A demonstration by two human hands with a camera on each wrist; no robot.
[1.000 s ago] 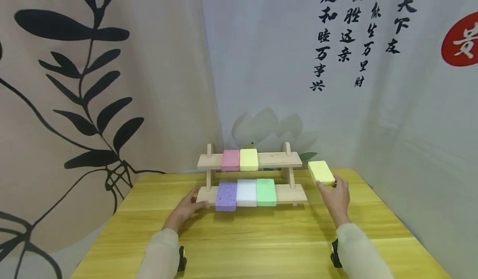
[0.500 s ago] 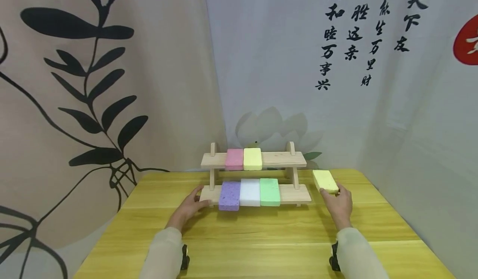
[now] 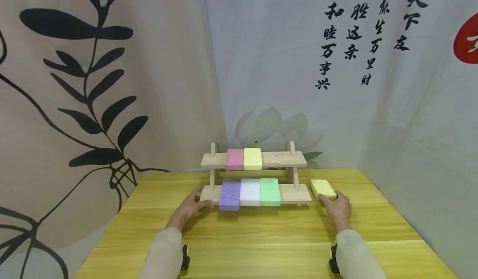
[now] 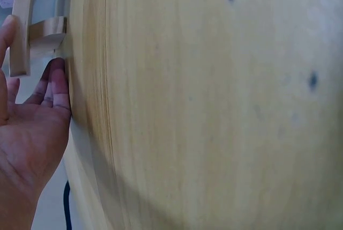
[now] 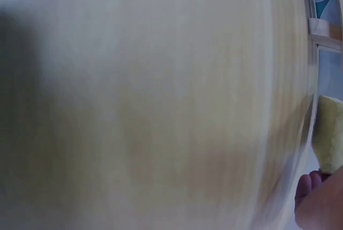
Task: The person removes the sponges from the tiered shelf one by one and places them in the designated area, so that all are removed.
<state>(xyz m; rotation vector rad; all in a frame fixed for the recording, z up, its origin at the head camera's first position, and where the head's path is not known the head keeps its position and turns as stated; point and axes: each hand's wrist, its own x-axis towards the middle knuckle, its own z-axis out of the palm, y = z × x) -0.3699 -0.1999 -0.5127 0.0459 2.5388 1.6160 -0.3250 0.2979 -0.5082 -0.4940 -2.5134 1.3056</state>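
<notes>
A two-tier wooden rack (image 3: 284, 159) stands on the table, seen from the front in the head view. My left hand (image 3: 188, 209) holds the left end of its lower shelf, thumb at the front edge and fingers behind; in the left wrist view the hand (image 4: 32, 133) is beside the plank's end (image 4: 21, 37). To the right of the rack, my right hand (image 3: 337, 209) pinches a yellow sponge (image 3: 322, 187) by its near end. That sponge (image 5: 329, 133) shows at the edge of the right wrist view, low beside the rack; whether it touches the table I cannot tell.
On the upper shelf lie a pink sponge (image 3: 234, 159) and another yellow sponge (image 3: 252, 159). Below them are a purple sponge (image 3: 229, 195), a white sponge (image 3: 249, 192) and a green sponge (image 3: 270, 192), side by side. A printed curtain (image 3: 179, 84) hangs behind the wooden table (image 3: 254, 241).
My right hand has lowered the yellow sponge toward the table, to the right of the rack. The left hand stays on the lower shelf's end. The head view has shifted slightly.
</notes>
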